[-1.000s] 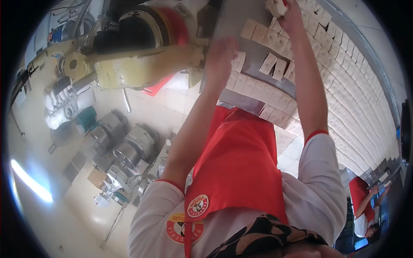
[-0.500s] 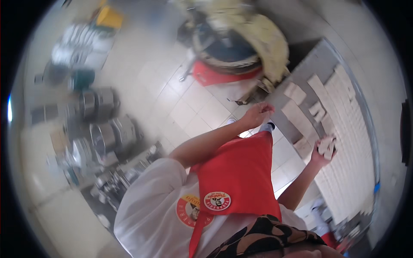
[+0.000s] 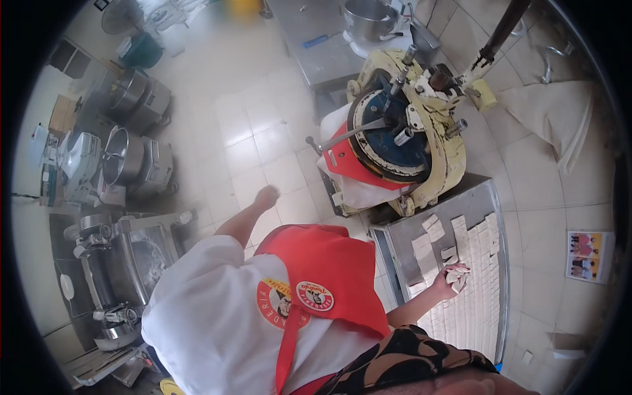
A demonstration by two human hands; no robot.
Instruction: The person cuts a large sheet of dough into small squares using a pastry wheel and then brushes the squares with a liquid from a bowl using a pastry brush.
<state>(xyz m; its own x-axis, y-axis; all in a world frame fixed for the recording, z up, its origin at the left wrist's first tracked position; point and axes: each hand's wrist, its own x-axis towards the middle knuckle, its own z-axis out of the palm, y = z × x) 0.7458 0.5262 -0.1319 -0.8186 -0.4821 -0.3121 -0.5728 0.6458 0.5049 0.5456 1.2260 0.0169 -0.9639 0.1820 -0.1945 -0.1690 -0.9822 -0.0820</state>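
Two bare hands are in view. The right hand (image 3: 449,283) is closed around a small clutch of pale dough pieces (image 3: 457,279), more than one, held above the near side of a steel surface (image 3: 484,192). The left hand (image 3: 266,197) hangs well apart from that surface, over the tiled floor (image 3: 286,168); it is small and blurred, so I cannot tell whether its fingers are spread or pressed together.

On the surface, three smaller groups of dough lie toward the left: one at the upper end (image 3: 433,227), one long patch (image 3: 424,258) below it, and one little cluster (image 3: 449,255) just beside the right hand. To their right, many close-set rows (image 3: 477,289) cover most of the surface.

Just beyond the far end stands one cream-coloured machine (image 3: 447,164) with one round blue plate (image 3: 378,128) and one long lever (image 3: 349,135). A second steel surface (image 3: 309,66) carries one blue-handled tool (image 3: 318,41); one steel bowl (image 3: 370,20) is at its right end. Two mixers (image 3: 157,164) with steel bowls stand at the left, near one green bin (image 3: 141,51). The person wears one red apron (image 3: 329,257).
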